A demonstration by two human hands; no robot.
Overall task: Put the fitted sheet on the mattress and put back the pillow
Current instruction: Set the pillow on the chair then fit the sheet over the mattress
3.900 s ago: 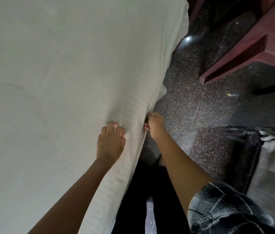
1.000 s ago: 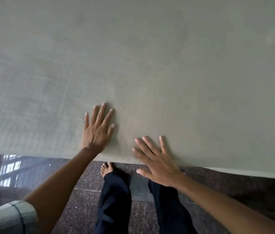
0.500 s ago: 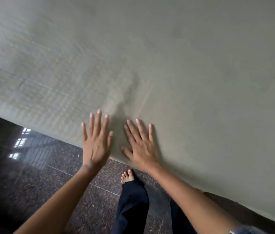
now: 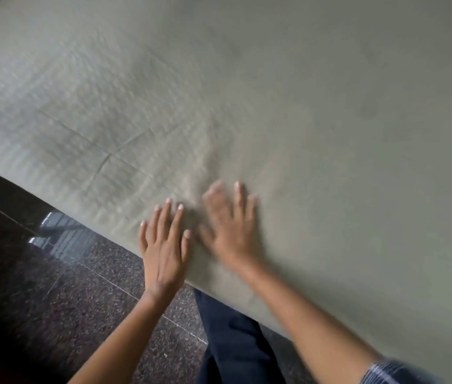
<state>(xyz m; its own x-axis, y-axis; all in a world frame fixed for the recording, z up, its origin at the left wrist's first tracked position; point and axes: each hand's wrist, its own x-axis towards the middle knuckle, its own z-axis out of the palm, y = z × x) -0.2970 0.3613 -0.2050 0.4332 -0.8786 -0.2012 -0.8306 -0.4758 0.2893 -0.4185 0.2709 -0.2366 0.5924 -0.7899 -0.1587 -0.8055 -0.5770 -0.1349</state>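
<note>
Since the frame half a second ago, the right hand (image 4: 230, 228) has been slid a little farther onto the fitted sheet (image 4: 330, 134), and the bare toes seen then by the sheet's edge are no longer shown.

Nearest the camera, a checked sleeve (image 4: 396, 372) is seen at the lower right corner, and dark trousers (image 4: 236, 339) are seen between the two bare forearms. A dark speckled stone floor (image 4: 53, 300) is seen below and to the left, crossed by thin pale joint lines. A bright window reflection (image 4: 58, 234) is caught on it near the sheet's edge.

The left hand (image 4: 165, 248) is laid palm down at that near edge, its fingers straight and held close together. Nothing is gripped by it, and its wrist is seen over the floor. The right hand is placed just beside it, slightly farther in, flat on the cloth with fingers spread. It is blurred by motion, yet no cloth is seen to be pinched or curled into it. The two thumbs are held close together.

The sheet, pale grey-green, is spread flat and fills the upper and right parts of the view, its near edge running diagonally from mid-left down to the lower right. Just beyond the fingertips a soft ridge of wrinkles (image 4: 208, 162) is raised in the cloth. Farther left, sharp fold creases (image 4: 108, 156) are seen crossing each other. Beyond these the surface is seen smooth, though blurred.
</note>
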